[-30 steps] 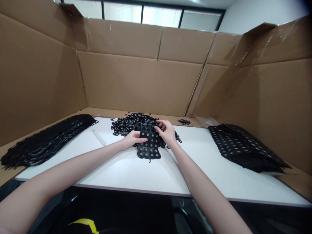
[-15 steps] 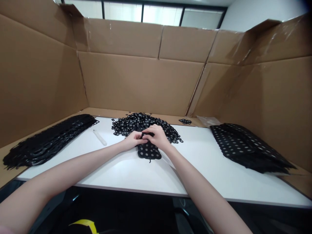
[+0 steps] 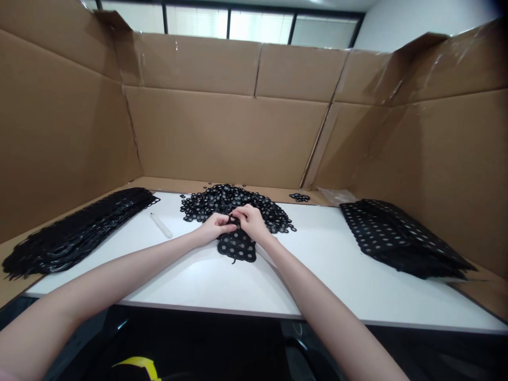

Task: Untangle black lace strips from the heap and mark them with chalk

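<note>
The left hand (image 3: 214,228) and the right hand (image 3: 252,222) – 2 hands close together – pinch the upper part of 1 black dotted sheet (image 3: 237,247), which is located on the near side of the heap of small black rings (image 3: 234,197), over the white tabletop (image 3: 325,264).

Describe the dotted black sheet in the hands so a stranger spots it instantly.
Find the white table, then the pile of black rings near its far edge. Nearer, the left hand and right hand hold the dotted black sheet, one joined piece, unlike the loose rings.
</note>
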`<state>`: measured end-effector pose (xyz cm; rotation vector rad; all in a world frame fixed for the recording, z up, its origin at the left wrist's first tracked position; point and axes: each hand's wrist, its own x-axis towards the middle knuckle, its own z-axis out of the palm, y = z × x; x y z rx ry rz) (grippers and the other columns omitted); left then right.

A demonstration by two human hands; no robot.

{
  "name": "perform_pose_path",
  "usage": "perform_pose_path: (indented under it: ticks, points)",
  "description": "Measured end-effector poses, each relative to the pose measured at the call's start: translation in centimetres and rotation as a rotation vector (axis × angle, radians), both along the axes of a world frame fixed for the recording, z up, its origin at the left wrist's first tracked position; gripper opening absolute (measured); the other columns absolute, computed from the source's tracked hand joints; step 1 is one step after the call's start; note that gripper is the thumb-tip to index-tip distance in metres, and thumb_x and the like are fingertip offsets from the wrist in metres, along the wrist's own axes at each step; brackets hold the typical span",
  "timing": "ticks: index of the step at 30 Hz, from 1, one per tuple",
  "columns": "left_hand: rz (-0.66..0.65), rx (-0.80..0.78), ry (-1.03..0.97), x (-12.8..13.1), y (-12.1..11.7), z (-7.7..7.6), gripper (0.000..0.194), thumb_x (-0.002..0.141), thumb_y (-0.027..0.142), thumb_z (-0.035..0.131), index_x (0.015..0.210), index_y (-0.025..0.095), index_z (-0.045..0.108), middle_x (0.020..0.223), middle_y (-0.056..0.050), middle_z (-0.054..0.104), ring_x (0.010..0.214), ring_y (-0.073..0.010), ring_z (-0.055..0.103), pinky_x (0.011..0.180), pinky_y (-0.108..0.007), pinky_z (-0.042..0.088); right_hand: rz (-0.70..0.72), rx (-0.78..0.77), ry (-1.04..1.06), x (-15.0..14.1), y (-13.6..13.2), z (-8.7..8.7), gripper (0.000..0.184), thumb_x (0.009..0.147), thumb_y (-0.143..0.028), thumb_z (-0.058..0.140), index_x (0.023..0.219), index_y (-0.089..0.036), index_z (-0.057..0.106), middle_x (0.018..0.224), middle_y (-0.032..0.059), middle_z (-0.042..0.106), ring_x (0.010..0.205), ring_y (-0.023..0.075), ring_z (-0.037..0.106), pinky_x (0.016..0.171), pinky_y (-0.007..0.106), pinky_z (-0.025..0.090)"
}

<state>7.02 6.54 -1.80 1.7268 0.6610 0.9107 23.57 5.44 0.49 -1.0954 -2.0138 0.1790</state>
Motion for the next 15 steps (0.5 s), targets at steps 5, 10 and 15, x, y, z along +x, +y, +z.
perform_pose_path:
  ticks: [5, 10, 15]
  points:
    - [0.001, -0.039, -0.034, 0.1, -0.1, 0.1, 0.034, 0.067, 0.042, 0.073, 0.071, 0.009, 0.063, 0.061, 0.001, 0.057, 0.057, -0.0099, 0.048, 0.057, -0.023, 0.032, 0.057, 0.123, -0.049, 1.0, -0.3, 0.2, 0.014, 0.080, -0.030, 0.064, 0.089, -0.024, 0.073, 0.082, 0.0036, 0.069, 0.085, 0.0197, 0.052, 0.083, 0.037, 0.037]
    - [-0.006, 0.002, 0.000, 0.1, -0.2, 0.2, 0.031, 0.069, 0.040, 0.072, 0.072, 0.009, 0.067, 0.060, 0.001, 0.059, 0.057, -0.0102, 0.049, 0.056, -0.023, 0.033, -0.012, 0.031, 0.028, 0.5, 0.1, -0.3, 0.021, 0.082, -0.017, 0.054, 0.071, -0.022, 0.072, 0.073, 0.0036, 0.067, 0.075, 0.0178, 0.055, 0.076, 0.033, 0.041]
    - [-0.061, -0.035, -0.029, 0.2, -0.1, 0.0, 0.035, 0.069, 0.036, 0.073, 0.095, 0.012, 0.071, 0.085, -0.004, 0.070, 0.078, -0.0162, 0.060, 0.075, -0.026, 0.043, -0.156, 0.020, 0.213, 0.6, 1.1, -0.3, 0.021, 0.077, -0.017, 0.050, 0.065, -0.020, 0.068, 0.069, 0.0044, 0.064, 0.070, 0.0181, 0.056, 0.070, 0.030, 0.044]
